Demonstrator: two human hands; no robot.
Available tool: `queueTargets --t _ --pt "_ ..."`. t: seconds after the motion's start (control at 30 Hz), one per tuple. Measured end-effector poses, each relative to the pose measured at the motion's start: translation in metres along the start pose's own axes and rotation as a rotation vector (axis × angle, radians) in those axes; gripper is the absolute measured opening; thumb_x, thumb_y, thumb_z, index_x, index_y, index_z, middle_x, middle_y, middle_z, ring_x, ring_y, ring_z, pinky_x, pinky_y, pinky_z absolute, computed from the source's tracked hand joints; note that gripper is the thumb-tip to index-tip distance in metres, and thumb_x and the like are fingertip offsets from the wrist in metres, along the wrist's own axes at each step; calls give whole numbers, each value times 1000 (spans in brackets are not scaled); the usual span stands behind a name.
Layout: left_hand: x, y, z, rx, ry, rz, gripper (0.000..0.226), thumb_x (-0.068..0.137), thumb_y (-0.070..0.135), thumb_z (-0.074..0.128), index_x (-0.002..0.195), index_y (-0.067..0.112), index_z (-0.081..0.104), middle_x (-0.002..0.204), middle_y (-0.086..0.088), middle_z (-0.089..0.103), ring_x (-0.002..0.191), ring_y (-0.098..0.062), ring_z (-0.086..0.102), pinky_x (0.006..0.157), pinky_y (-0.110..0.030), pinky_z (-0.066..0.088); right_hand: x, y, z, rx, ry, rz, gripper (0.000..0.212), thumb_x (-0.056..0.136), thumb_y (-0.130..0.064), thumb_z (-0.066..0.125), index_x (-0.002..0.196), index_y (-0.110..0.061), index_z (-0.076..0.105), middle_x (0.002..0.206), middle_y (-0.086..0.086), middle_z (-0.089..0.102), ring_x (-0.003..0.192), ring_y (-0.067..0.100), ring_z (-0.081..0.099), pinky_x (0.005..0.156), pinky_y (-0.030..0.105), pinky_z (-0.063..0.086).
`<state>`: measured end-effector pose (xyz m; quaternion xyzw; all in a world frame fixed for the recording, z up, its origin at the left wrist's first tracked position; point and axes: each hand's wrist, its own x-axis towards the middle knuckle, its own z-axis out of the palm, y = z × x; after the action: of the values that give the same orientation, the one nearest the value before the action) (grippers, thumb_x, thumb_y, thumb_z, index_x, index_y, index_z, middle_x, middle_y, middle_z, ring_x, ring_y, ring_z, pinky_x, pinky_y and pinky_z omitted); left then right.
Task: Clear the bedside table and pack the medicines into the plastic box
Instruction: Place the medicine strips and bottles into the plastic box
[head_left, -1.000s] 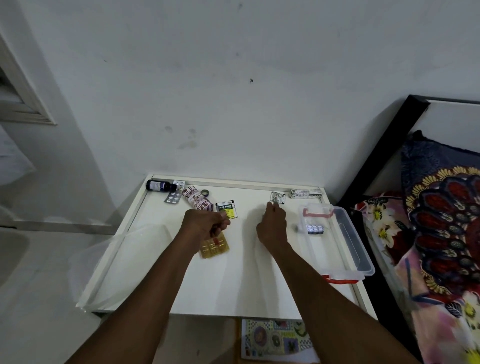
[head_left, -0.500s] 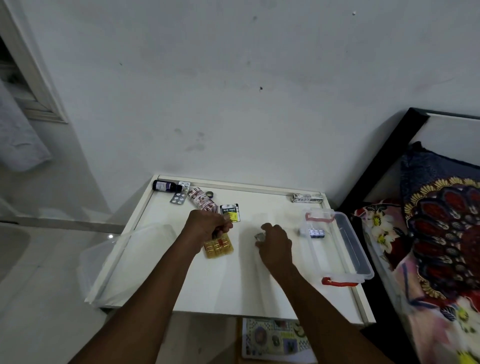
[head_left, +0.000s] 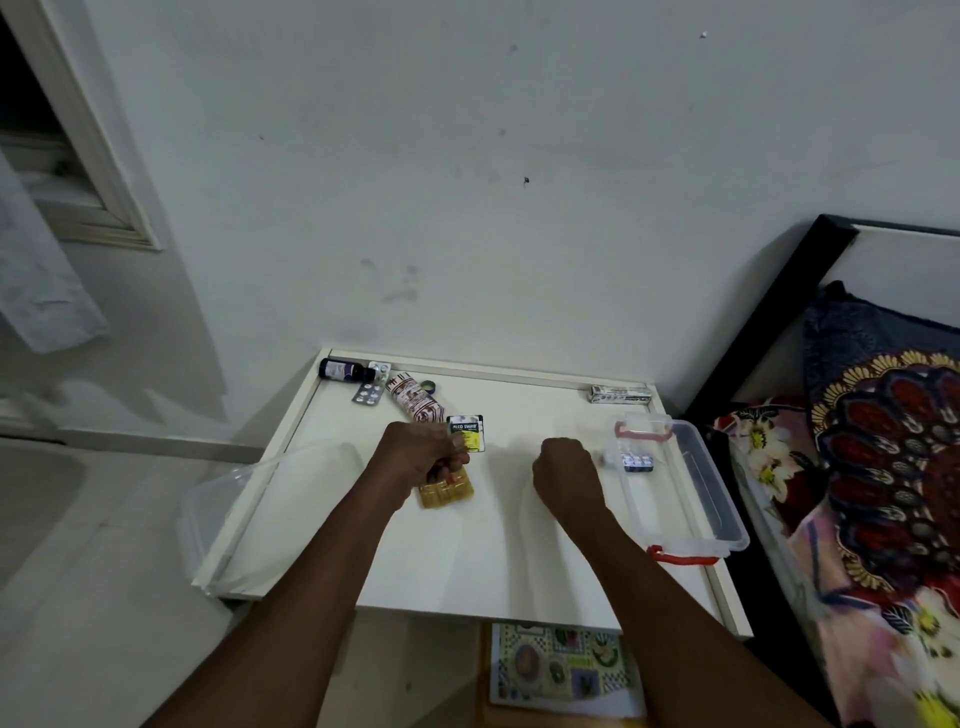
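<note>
The yellow blister pack (head_left: 449, 493) is pinched by the left hand (head_left: 418, 457). Grip of the right hand (head_left: 563, 467), beside the plastic box (head_left: 712, 483), cannot be told.

Red-handled clear plastic box (head_left: 719, 493) is sitting open at the worktop's (head_left: 519, 561) right edge, holding a dark blister strip (head_left: 638, 461). Left hand (head_left: 415, 460) is gripping an amber capsule strip (head_left: 449, 496); right hand (head_left: 563, 470) is pinching a blurred pale packet (head_left: 605, 458). Swab sachet (head_left: 466, 431), patterned roll (head_left: 414, 401), silver blister strip (head_left: 370, 393), toppled dark bottle (head_left: 340, 370) and carton (head_left: 621, 395) are lying along the back.
</note>
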<state>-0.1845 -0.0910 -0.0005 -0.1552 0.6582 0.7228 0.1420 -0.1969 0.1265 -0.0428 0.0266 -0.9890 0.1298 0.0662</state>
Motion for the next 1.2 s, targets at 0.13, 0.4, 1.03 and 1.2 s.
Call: queueTargets --t 0.13,0.4,1.03,1.2 --pt "9 -2 2 -33 36 6 5 89 6 74 87 2 72 71 -14 73 52 -16 60 51 -25 47 17 -8 -30 1234 159 545 24 80 7 71 103 1 73 82 20 72 69 27 66 65 31 55" --pt "17 -6 9 -21 26 12 16 87 13 78 86 -3 74 77 -17 77 55 -16 62 51 -24 50 11 -25 -41 1912 -234 849 17 92 -4 68 108 -2 67 91 14 70 69 18 57 62 24 45" --pt "13 -7 10 -65 -125 13 20 90 4 73 98 -14 71 78 -22 75 56 -19 70 53 -23 57 -8 -55 -14 1440 -5 703 12 66 -4 86 65 -11 76 64 3 67 59 16 53 50 27 38" --pt "18 -12 9 19 -79 57 12 90 3 73 82 -5 73 72 -20 74 57 -22 68 55 -27 54 -3 -41 -15 1316 -129 507 19 76 -14 86 91 -8 74 76 4 72 67 16 66 56 27 48"
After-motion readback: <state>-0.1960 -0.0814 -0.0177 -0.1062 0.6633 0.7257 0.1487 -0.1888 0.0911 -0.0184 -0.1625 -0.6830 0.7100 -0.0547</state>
